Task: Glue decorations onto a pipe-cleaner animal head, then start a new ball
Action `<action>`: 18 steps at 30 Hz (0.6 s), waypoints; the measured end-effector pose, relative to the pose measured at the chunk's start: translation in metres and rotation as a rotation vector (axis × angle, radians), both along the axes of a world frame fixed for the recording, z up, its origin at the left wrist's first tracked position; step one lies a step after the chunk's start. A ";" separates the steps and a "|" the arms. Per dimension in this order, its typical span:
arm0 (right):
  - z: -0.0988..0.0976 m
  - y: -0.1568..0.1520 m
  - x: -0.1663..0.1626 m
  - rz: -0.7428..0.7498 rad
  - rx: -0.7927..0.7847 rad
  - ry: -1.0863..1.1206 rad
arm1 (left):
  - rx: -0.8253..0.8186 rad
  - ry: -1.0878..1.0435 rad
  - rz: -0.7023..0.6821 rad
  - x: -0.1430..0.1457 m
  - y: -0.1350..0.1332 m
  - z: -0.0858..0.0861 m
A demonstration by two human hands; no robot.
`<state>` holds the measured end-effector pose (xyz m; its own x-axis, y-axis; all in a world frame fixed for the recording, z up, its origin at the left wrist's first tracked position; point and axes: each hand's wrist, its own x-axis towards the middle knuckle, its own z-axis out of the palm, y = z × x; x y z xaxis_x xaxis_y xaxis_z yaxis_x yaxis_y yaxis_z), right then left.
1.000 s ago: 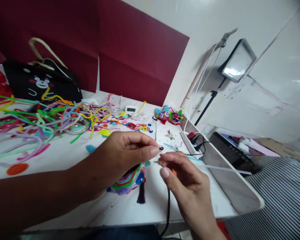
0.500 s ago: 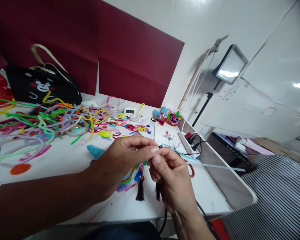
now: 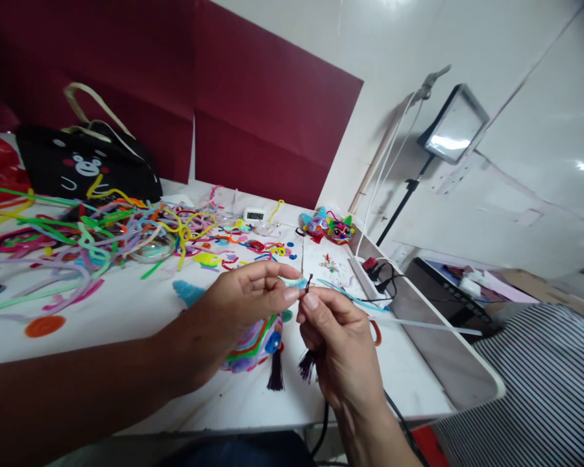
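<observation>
My left hand (image 3: 246, 295) and my right hand (image 3: 338, 347) meet above the white table (image 3: 141, 305), fingertips pinched together on a thin dark cord loop (image 3: 308, 282). A dark purple tassel (image 3: 306, 365) hangs from under my right hand. Below my left hand lies a colourful pipe-cleaner figure (image 3: 253, 347) with a second dark tassel (image 3: 275, 376) at its lower edge. Both hands are closed in a pinch.
A tangle of coloured pipe cleaners (image 3: 92, 233) covers the left of the table. A black bear-print bag (image 3: 85, 165) stands behind it. Two small finished figures (image 3: 329, 227), a power strip (image 3: 370, 272) and a lamp on a stand (image 3: 452, 123) are at the right. A black cable (image 3: 325, 421) hangs off the front edge.
My right hand has dropped what it held near the orange tool, moved left to meet my left hand, and taken the cord. A tassel now hangs beneath it.
</observation>
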<state>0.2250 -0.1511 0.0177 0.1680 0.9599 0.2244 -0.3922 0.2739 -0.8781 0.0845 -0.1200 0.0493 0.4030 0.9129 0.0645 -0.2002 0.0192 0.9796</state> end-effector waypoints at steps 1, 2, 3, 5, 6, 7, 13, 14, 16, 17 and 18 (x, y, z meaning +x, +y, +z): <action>0.000 0.001 0.001 -0.002 -0.009 -0.004 | 0.027 0.039 0.033 -0.004 0.002 -0.001; -0.001 0.001 0.003 -0.006 -0.017 -0.011 | 0.073 0.079 0.069 -0.009 0.004 -0.003; -0.001 0.002 0.005 -0.015 -0.022 -0.023 | 0.136 0.127 0.102 -0.015 0.006 -0.005; 0.000 0.004 0.012 -0.039 -0.016 -0.064 | 0.344 0.236 0.151 -0.031 0.010 -0.010; 0.001 0.005 0.017 -0.054 -0.009 -0.094 | 0.479 0.341 0.184 -0.039 0.010 -0.013; 0.002 0.006 0.022 -0.067 0.002 -0.128 | 0.660 0.445 0.258 -0.048 0.011 -0.016; 0.001 0.022 0.057 -0.177 -0.009 -0.264 | 1.224 0.787 0.364 -0.073 0.003 -0.045; 0.000 0.026 0.062 -0.194 -0.021 -0.287 | 1.254 0.805 0.361 -0.072 0.002 -0.049; -0.001 0.033 0.071 -0.226 -0.034 -0.332 | 1.284 0.824 0.336 -0.067 0.000 -0.053; -0.001 0.036 0.076 -0.242 -0.034 -0.357 | 1.301 0.827 0.321 -0.065 -0.001 -0.054; 0.000 0.039 0.079 -0.261 -0.029 -0.385 | 1.319 0.824 0.305 -0.062 -0.002 -0.055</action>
<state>0.3044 -0.1126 0.0181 0.3144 0.9034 0.2917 0.0425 0.2936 -0.9550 0.0223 -0.1221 -0.0053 0.5460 0.4449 0.7099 0.5354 -0.8370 0.1128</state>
